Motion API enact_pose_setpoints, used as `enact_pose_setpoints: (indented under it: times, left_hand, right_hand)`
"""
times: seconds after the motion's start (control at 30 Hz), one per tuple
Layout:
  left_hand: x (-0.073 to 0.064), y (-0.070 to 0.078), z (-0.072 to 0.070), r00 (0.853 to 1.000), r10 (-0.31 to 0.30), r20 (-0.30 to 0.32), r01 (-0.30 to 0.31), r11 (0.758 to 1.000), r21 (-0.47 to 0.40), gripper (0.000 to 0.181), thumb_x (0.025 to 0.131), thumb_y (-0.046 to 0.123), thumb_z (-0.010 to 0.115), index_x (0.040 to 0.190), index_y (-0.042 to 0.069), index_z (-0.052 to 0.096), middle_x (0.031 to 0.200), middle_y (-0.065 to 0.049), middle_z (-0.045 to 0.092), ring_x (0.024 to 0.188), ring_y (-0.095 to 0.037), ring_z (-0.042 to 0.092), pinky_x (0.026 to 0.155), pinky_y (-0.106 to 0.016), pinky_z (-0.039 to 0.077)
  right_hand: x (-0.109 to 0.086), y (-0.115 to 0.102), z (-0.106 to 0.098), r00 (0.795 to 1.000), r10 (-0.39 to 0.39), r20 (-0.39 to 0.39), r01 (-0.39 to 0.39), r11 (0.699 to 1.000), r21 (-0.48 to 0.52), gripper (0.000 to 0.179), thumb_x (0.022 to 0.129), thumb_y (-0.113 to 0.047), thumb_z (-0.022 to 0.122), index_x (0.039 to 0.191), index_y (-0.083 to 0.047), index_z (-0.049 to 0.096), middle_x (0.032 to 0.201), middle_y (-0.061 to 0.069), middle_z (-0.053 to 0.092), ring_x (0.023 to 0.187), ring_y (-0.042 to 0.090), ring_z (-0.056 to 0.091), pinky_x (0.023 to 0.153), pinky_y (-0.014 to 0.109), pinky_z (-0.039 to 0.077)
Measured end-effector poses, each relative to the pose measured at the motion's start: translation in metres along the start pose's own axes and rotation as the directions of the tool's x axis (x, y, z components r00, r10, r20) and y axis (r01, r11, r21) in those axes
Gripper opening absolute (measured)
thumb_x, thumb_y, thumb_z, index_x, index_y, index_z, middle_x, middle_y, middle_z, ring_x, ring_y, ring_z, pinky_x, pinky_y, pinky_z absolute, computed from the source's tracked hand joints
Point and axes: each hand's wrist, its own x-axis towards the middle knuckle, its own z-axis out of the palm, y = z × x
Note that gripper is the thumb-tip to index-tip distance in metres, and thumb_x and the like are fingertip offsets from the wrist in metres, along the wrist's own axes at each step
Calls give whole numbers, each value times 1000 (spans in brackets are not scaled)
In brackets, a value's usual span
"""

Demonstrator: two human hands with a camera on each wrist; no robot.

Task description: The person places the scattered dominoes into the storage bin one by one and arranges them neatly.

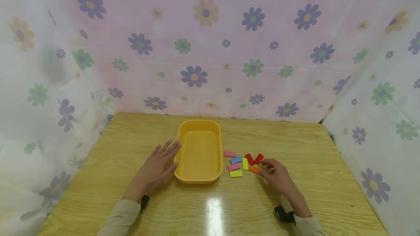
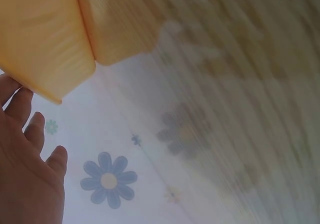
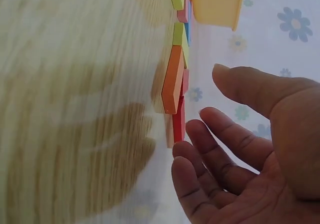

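A yellow plastic bin (image 1: pixel 198 177) stands on the table with nothing in it. My left hand (image 1: pixel 156 170) lies at its left side, fingers extended; in the left wrist view the fingertips (image 2: pixel 22 102) touch its rim. Right of the bin lie several flat wooden blocks: two pink (image 1: pixel 230 153), one blue (image 1: pixel 236 160), two yellow (image 1: pixel 236 174), two red (image 1: pixel 259 158) and one orange (image 1: pixel 254 169). Over the red and orange ones hovers my right hand (image 1: pixel 278 177). The right wrist view shows its thumb (image 3: pixel 245 87) apart from the fingers, nothing held between them.
The wood-grain table (image 1: pixel 157 207) carries the bin and blocks. A flowered curtain (image 1: pixel 226 57) hangs behind it and along both sides. Black wrist devices (image 1: pixel 284 215) sit near both cuffs.
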Motion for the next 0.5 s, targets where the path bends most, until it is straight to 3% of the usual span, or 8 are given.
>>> enact_pose_setpoints:
  times: [0.23, 0.5]
  left_hand:
    - [2, 3, 0, 1000, -14, 15, 15, 1000, -7, 65, 105, 38, 51, 161, 9, 31, 166, -5, 31, 155, -32, 24, 123, -60, 18]
    - [3, 5, 2, 1000, -22, 0, 22, 1000, -12, 64, 104, 35, 52, 160, 8, 33, 165, -6, 33, 154, -33, 26, 123, -60, 19]
  right_hand:
    - [8, 4, -2, 997, 38, 63, -42, 997, 61, 32, 88, -12, 78, 116, 2, 70, 112, 13, 73, 99, 27, 66, 86, 38, 56]
    - [14, 11, 2, 995, 59, 79, -63, 997, 46, 33, 82, -14, 85, 110, -2, 73, 109, 9, 73, 97, 21, 64, 84, 34, 53]
